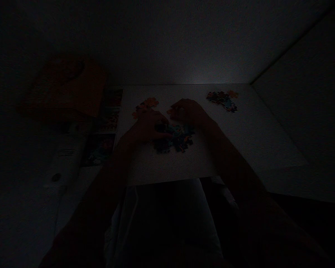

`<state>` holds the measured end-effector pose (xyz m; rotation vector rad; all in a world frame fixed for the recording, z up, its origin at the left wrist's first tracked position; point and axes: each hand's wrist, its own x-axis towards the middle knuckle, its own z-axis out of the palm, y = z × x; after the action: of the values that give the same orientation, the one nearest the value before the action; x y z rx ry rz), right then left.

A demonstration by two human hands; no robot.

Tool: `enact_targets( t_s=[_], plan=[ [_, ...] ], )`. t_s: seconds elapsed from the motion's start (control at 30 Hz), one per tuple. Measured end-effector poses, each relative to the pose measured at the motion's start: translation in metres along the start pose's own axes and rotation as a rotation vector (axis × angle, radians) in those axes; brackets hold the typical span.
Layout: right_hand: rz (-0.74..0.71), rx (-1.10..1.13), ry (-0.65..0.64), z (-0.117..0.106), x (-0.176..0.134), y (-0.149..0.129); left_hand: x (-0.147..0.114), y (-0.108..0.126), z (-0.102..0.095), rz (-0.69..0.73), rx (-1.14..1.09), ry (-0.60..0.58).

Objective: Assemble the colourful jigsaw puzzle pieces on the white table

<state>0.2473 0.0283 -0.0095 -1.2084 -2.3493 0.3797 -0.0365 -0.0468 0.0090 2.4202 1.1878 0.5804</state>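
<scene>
One puzzle cluster [179, 138], long axis left-to-right

Near-darkness and grain mute the puzzle pieces [181, 141], a faint glow grazing the wall [195, 63] behind.

Head view — forward and down
Looks from above the lap [167, 216] — near over the pale tabletop [257, 137], facing the wall [170, 44].

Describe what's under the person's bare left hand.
Below the bare left hand, dark multicoloured jigsaw pieces show between thumb and fingers; orange pieces show beyond it. Whatever lies beneath the palm is covered and cannot be seen.
</scene>
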Motion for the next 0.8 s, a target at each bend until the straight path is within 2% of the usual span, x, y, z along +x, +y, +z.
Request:
enact_targets(
  t_s=[0.13,0.23,0.3,0.4,0.47,0.57,0.63,0.67,0.8],
  plan=[
    [0.071,0.042,0.033,-0.004,-0.001,-0.004,0.001,0.001,-0.003,0.024,0.012,0.022],
    [0.122,0.043,0.136,-0.007,-0.002,-0.001,0.001,0.005,-0.006,0.019,0.024,0.064],
    [0.149,0.033,0.241,-0.01,-0.001,0.003,0.001,0.007,-0.008,-0.017,0.035,0.144],
    [0.171,0.112,0.336,-0.017,0.0,0.005,0.003,0.006,-0.01,-0.072,0.034,0.359],
    [0.152,0.236,0.287,-0.02,-0.001,0.001,0.006,0.001,-0.01,-0.074,-0.04,0.545],
    [0.08,0.403,0.058,-0.022,-0.004,-0.013,0.011,-0.011,-0.008,-0.065,-0.162,0.781],
    [0.03,0.455,-0.074,-0.019,-0.005,-0.023,0.013,-0.017,-0.007,-0.069,-0.168,0.824],
    [0.014,0.464,-0.095,-0.018,-0.006,-0.027,0.014,-0.02,-0.007,-0.073,-0.157,0.822],
    [0.054,0.521,0.007,-0.015,-0.005,-0.037,0.014,-0.02,-0.007,-0.052,-0.153,0.812]
  ],
)
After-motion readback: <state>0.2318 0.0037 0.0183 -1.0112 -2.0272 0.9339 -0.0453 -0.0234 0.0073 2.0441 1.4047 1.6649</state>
